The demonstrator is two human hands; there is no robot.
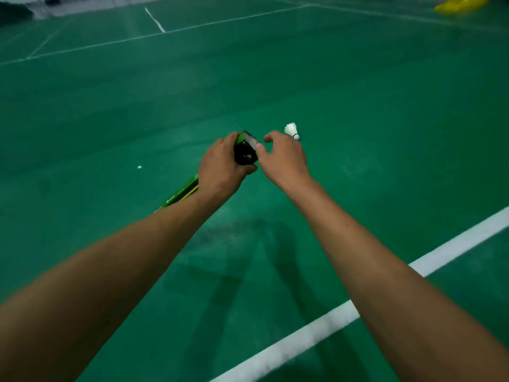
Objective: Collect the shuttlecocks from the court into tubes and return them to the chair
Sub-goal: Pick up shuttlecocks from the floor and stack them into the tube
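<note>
- Our left hand (220,166) is wrapped firmly round the upper end of the green-and-black tube (243,154). The tube's body slants back under the forearm and its mouth points away from us.
- Our right hand (285,158) sits at that mouth, its fingers loosely curled and its thumb tip at the rim. We see nothing pinched in it. Something pale shows at the tube's mouth, but it is too blurred to name.
- One white shuttlecock (291,130) shows just past the right knuckles. We judge that it lies on the green court floor (358,92), cork towards us and feathers away.
- A tiny white speck (139,167) lies on the floor to the left, too small to identify. A white court line (316,326) crosses beneath our right arm, and a blurred yellow object (462,2) sits at the far right edge.
- We expect the shuttlecock to weigh almost nothing, with a firm cork and a brittle feather skirt that crushes or bends easily.
- It is best pinched lightly at the cork, or low on the skirt near it, and fed into the tube cork first.
- The tube looks like a stiff, light cylinder, and our grip near its mouth should keep it steady for loading.
- No chair is in view.
</note>
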